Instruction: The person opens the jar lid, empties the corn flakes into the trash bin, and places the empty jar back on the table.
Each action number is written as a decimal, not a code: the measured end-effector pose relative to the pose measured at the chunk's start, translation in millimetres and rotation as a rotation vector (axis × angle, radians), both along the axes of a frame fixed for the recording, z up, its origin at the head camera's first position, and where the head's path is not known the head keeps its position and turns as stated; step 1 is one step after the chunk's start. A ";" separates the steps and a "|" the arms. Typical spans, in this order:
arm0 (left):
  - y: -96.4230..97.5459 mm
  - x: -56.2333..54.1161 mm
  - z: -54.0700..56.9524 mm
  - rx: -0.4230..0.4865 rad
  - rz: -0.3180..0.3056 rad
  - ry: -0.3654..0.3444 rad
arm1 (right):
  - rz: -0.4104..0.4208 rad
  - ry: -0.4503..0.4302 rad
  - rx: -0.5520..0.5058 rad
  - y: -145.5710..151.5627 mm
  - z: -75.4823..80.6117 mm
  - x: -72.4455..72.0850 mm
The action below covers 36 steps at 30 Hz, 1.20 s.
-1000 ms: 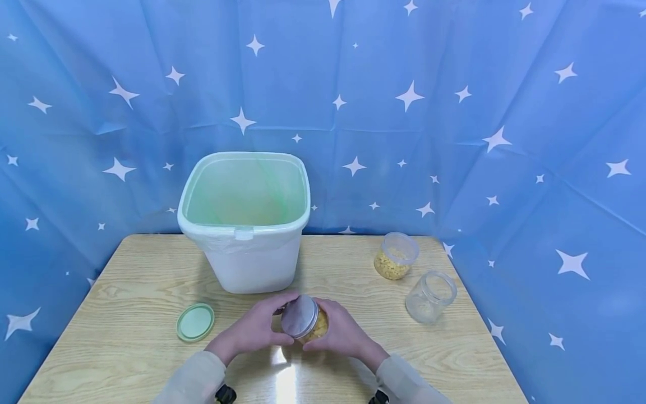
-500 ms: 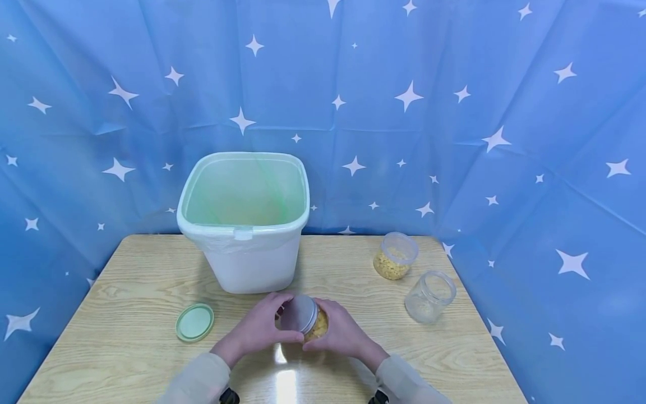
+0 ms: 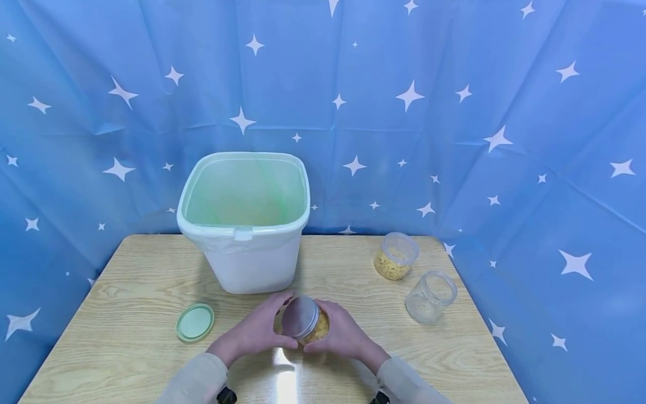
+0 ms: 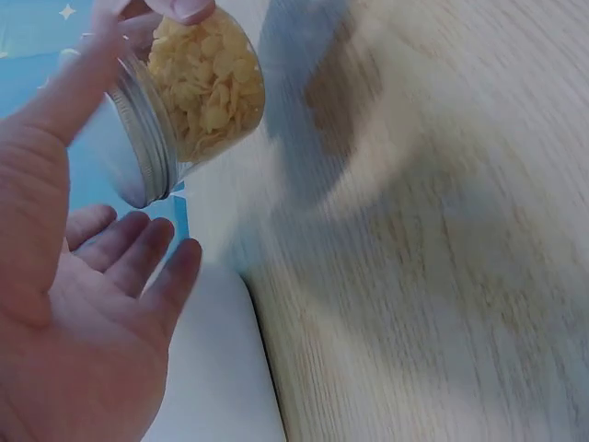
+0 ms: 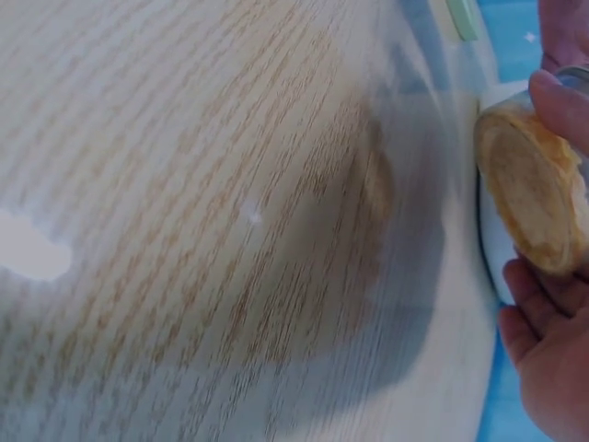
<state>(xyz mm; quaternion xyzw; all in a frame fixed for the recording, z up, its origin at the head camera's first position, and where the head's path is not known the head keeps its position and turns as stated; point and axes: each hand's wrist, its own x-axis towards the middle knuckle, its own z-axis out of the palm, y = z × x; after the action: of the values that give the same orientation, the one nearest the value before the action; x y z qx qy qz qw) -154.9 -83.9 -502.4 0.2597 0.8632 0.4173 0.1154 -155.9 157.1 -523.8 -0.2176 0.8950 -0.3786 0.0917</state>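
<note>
Above the table, a clear jar [image 3: 318,327] of yellow flakes is tilted on its side, its silver screw lid [image 3: 300,317] toward the left. My right hand [image 3: 344,332] holds the jar's body between thumb and fingers. In the right wrist view the jar's base [image 5: 532,189] faces the camera. Spread around the lid, my left hand [image 3: 257,330] has its fingers loosely bent. The left wrist view shows a gap between those fingers [image 4: 152,253] and the lid's rim, while the blurred thumb overlaps the lid.
A white bin [image 3: 252,264] with a liner stands behind the hands. A pale green round lid [image 3: 195,322] lies at left. At right are an uncovered tub [image 3: 392,264] of yellow flakes and a clear jar [image 3: 426,303]. A starry blue curtain [image 3: 383,134] hangs behind the table.
The left hand turned around the lid, its thumb moving right across the lid's lower edge, then back left and off it. The right hand and the jar stay nearly in place.
</note>
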 end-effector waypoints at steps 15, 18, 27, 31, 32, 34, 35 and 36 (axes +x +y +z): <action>-2.4 -3.2 5.5 0.050 -0.038 -0.047 | 0.010 0.023 0.008 0.1 0.8 0.0; -2.0 -2.3 5.0 0.024 -0.004 -0.041 | 0.004 0.016 -0.005 -1.2 2.7 0.6; 4.9 0.7 4.0 -0.124 0.097 0.004 | -0.016 0.012 0.005 -2.8 3.3 2.5; 5.3 1.0 2.9 -0.126 0.106 0.006 | -0.017 0.021 0.011 -3.0 2.4 1.9; 4.8 0.9 2.7 -0.113 0.102 0.002 | -0.016 0.022 0.011 -2.9 2.2 1.6; 3.3 0.1 1.8 -0.094 0.088 0.003 | -0.015 0.022 0.011 -2.9 2.0 1.2; 2.4 -0.5 1.5 -0.082 0.076 0.004 | -0.013 0.024 0.010 -2.8 1.9 0.9; 1.5 -1.1 1.5 -0.064 0.063 0.005 | -0.011 0.024 0.010 -2.9 2.0 0.6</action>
<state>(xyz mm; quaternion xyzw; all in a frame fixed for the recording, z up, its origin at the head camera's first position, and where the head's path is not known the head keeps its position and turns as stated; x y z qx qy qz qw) -156.0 -82.4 -500.9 0.2295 0.8841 0.3924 0.1082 -155.3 154.2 -521.8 -0.2168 0.8991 -0.3719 0.0798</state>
